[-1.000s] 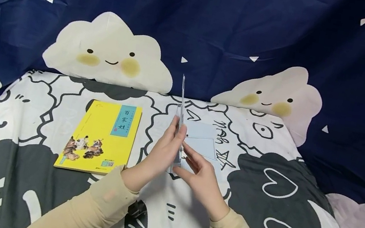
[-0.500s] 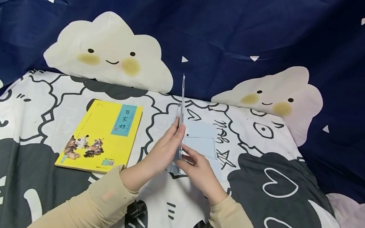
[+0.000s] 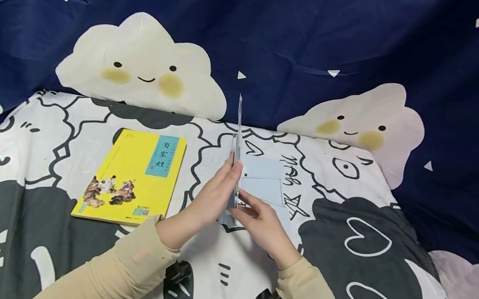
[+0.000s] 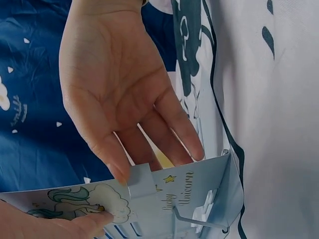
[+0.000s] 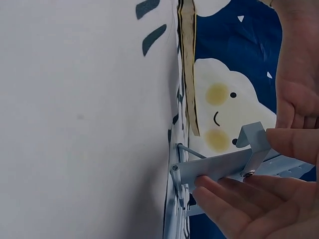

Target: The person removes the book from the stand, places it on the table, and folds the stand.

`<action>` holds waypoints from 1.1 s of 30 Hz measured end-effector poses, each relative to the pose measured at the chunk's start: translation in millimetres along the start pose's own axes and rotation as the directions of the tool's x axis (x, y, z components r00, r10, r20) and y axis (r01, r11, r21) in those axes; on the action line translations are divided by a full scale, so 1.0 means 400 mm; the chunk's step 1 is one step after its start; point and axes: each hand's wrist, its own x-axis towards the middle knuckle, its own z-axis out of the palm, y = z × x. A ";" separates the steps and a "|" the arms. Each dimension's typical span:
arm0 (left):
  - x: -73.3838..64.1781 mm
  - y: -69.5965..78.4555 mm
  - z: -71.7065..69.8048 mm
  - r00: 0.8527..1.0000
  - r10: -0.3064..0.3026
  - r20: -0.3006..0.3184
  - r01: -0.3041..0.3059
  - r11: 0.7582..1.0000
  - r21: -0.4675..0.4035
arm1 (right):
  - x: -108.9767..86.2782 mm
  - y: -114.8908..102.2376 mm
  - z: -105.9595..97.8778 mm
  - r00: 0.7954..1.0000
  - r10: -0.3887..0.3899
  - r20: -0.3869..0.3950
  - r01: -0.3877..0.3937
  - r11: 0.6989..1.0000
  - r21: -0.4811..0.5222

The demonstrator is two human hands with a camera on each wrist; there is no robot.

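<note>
Head view: nearest us, two beige sleeves (image 3: 121,273) are reaching in over the table (image 3: 241,278), which is wearing a white-and-dark-grey cartoon cloth, and a small black device (image 3: 179,272) is sitting by the left wrist. Up to the hands! The right hand (image 3: 264,226) is pinching the near edge of a pale-blue metal stand (image 4: 172,186); its grip is narrow, the thumb meeting a bent pale-blue metal clip (image 5: 257,140), the fingers backing up the panel's right side. The left hand (image 3: 210,198) is pressing straight fingers along the opposite side, its grip flat rather than curled. And the stand itself? It's standing upright between the two hands, edge-on from above, right of the table's middle. Left wrist view, and its face is showing a unicorn drawing (image 4: 75,196) and a thin wire arm (image 4: 199,220). Flat pale-blue pieces (image 3: 263,190) are lying just to its right; whether they're joining it, I can't tell. Over on the left, a yellow paperback book (image 3: 134,174) with a blue title block is lying flat, well apart from the stand. Farthest back, a navy fabric curtain (image 3: 270,27) is showing off smiling white clouds (image 3: 145,55).
</note>
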 end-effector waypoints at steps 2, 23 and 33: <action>0.000 -0.001 -0.002 1.000 0.005 0.002 -0.005 1.000 -0.001 | -0.003 0.004 -0.004 1.000 -0.006 0.007 0.006 1.000 0.003; 0.020 0.010 0.006 0.998 -0.039 0.050 0.036 0.998 0.055 | -0.005 0.050 -0.091 0.991 0.057 0.125 -0.070 0.992 0.109; 0.024 -0.014 0.024 0.989 -0.047 0.143 0.040 0.998 0.056 | -0.018 0.023 -0.110 0.988 -0.148 -0.044 0.152 0.883 0.444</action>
